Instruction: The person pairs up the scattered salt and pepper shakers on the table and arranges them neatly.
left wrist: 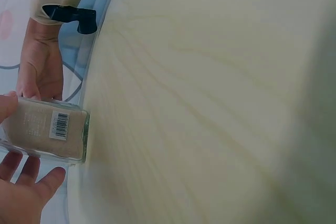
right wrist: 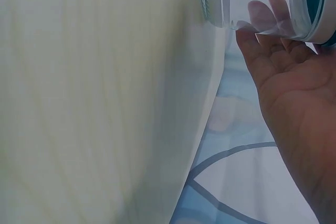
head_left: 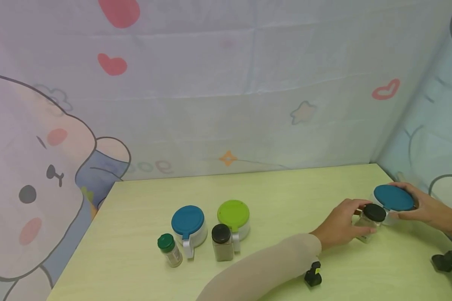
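At the table's right end, my left hand (head_left: pixel 337 225) holds a square glass spice jar (head_left: pixel 366 230) with a black lid, thumb on one side and fingers on the other. Brownish contents and a barcode label on this spice jar (left wrist: pixel 37 129) show in the left wrist view. Just behind it, my right hand (head_left: pixel 423 205) grips a clear canister (head_left: pixel 393 197) with a blue lid from its right side. Curled fingers (right wrist: pixel 252 51) show against the canister's wall in the right wrist view. In the head view the spice jar partly hides the canister.
Left of centre on the pale table (head_left: pixel 305 190) stand a blue-lidded canister (head_left: pixel 188 221), a green-lidded canister (head_left: pixel 233 214), a black-lidded spice jar (head_left: pixel 223 248) and a small green-capped shaker (head_left: pixel 170 251). A printed curtain (head_left: pixel 196 104) borders the table's back and right edges.
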A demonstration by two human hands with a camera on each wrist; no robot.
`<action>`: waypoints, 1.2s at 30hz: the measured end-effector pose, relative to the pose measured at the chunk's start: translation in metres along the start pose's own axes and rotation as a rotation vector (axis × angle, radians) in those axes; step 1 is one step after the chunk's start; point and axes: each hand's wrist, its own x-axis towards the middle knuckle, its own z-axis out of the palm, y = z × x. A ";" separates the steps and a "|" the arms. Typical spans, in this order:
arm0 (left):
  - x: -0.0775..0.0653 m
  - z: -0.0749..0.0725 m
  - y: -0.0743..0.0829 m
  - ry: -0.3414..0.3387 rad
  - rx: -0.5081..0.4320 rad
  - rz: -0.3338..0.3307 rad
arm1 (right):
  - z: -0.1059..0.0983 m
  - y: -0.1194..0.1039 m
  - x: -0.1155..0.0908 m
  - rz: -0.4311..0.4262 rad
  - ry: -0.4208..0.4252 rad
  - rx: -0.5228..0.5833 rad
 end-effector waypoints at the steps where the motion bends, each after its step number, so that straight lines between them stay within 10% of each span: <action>1: 0.000 0.000 0.000 0.001 -0.003 -0.002 | 0.000 0.000 0.000 -0.007 0.004 0.002; 36: 0.002 -0.001 -0.003 -0.018 -0.066 0.035 | 0.000 0.003 -0.001 -0.004 0.019 0.008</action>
